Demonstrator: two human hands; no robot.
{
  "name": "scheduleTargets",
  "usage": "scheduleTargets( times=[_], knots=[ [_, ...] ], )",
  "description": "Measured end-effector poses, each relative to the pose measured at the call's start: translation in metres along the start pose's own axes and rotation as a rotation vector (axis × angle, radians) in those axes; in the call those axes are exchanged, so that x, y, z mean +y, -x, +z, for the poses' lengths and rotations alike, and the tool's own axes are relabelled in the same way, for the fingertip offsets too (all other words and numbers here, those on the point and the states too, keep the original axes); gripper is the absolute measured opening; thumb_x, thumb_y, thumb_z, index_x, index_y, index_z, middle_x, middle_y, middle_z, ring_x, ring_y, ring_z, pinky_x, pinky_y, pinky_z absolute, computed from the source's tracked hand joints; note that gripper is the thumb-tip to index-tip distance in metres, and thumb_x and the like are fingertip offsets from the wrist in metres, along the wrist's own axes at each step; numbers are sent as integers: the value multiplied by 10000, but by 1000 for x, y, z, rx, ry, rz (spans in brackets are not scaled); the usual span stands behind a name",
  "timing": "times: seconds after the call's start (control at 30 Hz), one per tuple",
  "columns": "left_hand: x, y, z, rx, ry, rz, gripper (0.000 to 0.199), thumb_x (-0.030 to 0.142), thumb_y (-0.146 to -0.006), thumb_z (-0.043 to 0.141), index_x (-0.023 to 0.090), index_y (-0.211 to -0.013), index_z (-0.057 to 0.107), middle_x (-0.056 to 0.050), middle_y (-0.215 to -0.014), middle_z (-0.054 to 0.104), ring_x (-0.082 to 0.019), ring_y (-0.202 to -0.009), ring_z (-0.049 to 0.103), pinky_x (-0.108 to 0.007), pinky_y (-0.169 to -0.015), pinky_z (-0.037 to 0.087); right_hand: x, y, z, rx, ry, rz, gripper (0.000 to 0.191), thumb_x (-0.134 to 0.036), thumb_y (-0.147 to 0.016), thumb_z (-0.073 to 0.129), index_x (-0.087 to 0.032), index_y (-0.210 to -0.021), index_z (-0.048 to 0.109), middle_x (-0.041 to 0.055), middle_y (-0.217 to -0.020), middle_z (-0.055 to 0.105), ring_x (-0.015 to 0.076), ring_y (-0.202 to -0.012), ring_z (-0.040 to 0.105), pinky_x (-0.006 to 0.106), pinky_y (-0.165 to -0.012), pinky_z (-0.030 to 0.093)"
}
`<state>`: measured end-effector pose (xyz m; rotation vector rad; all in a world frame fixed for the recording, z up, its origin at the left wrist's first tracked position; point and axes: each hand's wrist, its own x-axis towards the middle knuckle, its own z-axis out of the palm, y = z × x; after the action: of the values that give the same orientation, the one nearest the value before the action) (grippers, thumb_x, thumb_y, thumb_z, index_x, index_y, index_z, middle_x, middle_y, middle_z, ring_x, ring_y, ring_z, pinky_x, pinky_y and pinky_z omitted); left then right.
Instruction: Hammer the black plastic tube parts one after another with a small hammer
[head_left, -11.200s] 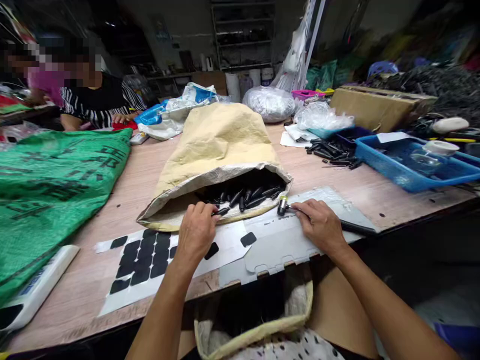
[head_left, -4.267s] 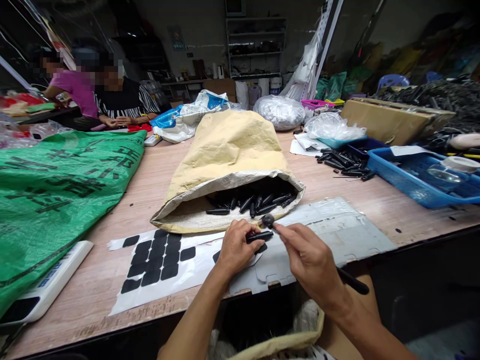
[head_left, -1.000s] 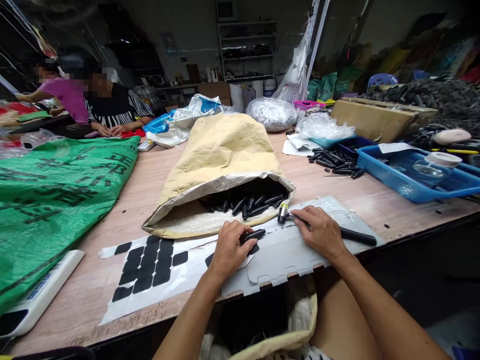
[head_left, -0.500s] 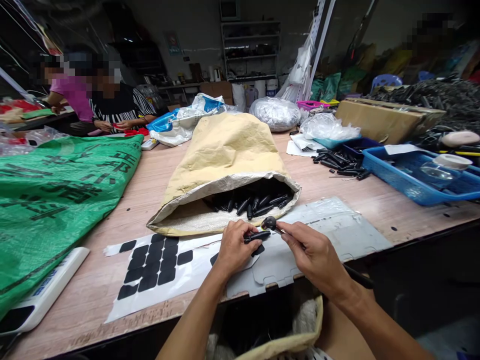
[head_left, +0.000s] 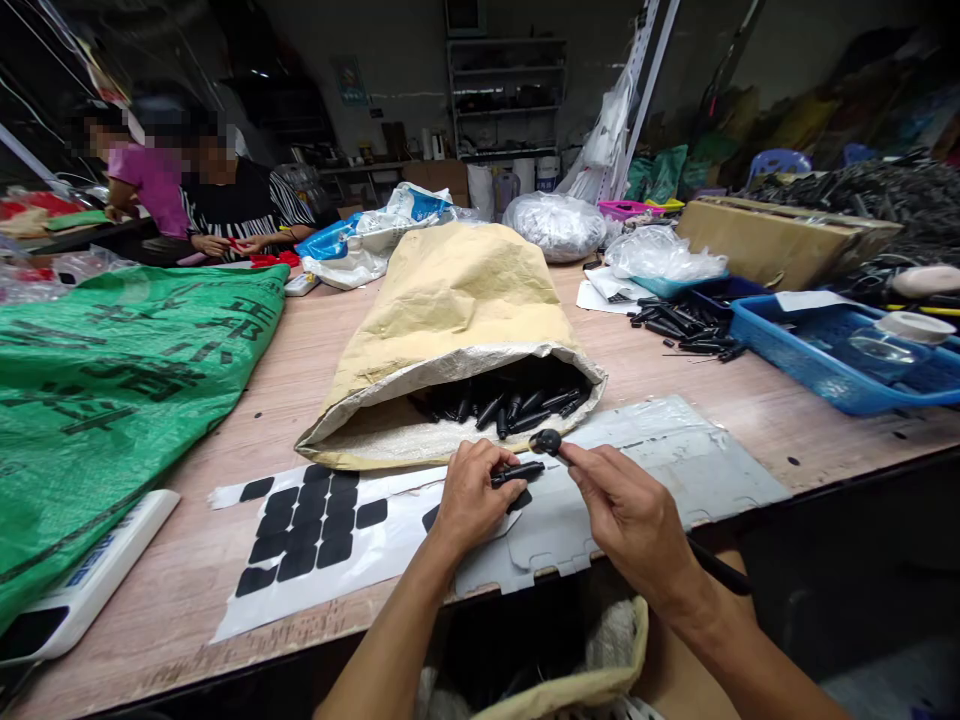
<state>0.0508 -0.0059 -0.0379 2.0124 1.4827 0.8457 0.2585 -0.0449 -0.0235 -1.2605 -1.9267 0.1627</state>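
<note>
My left hand rests low over the table, thumb and fingers closed round a slim black plastic tube that lies almost level and points right. My right hand grips a small hammer; its dark rounded hammer head is just above the tube's right end, apart from it. The hammer's black handle sticks out behind my wrist. Under both hands are a grey board and a white backing sheet with black square stickers. Beyond them, an open tan sack shows several similar black tubes in its mouth.
A green woven bag and a white device lie left. On the right are loose black parts, a blue basket and a cardboard box. Another open sack hangs below the table edge. Two people sit far left.
The hammer head has shifted very slightly right and up relative to the tube. My left hand keeps its hold. The whole view has moved a little.
</note>
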Motion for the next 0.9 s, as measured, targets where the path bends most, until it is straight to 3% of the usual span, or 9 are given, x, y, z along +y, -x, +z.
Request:
scheduleTargets(
  times=[0.1,0.2,0.4,0.6,0.73,0.9],
  knots=[
    [-1,0,1,4,0,5,148,200,-791,754,241,-924,706,-19,-904,677,-241,-962,546,-381,-874,413,4,3,1,-67,25,26,354,-212,-1002,461,-292,-1293,647,42,-945,704,190,-887,669,314,-791,543],
    [-2,0,1,3,-5,18,130,212,-807,748,245,-925,706,-20,-914,680,-243,-968,549,-381,-879,410,15,0,-4,-23,42,44,344,-231,-1000,484,-290,-1299,643,39,-1007,715,188,-930,673,317,-832,535],
    [0,-1,-3,-41,0,15,79,291,-897,678,248,-955,711,-18,-934,680,-238,-969,544,-381,-886,387,65,-19,-24,17,257,53,303,-245,-980,510,-285,-1217,695,30,-977,718,206,-946,661,337,-821,509],
    [0,0,-5,-69,-39,15,350,390,-1045,427,222,-844,659,-21,-884,624,-215,-919,509,-370,-865,369,111,-18,-21,-92,372,-84,301,-222,-976,507,-251,-1188,718,45,-920,688,214,-900,605,354,-835,474],
    [-1,-1,-3,-69,-76,6,446,400,-1070,338,195,-711,505,-19,-827,562,-201,-865,470,-363,-831,360,116,-14,-18,-89,364,-81,304,-247,-982,518,-257,-1221,705,44,-927,680,210,-885,579,349,-834,462],
    [-3,-2,0,-73,-58,-5,452,416,-1076,304,199,-712,460,-14,-808,534,-202,-854,457,-369,-831,355,114,-15,-18,-91,356,-66,295,-256,-982,522,-256,-1214,705,45,-922,673,214,-881,566,346,-831,455]
  ],
)
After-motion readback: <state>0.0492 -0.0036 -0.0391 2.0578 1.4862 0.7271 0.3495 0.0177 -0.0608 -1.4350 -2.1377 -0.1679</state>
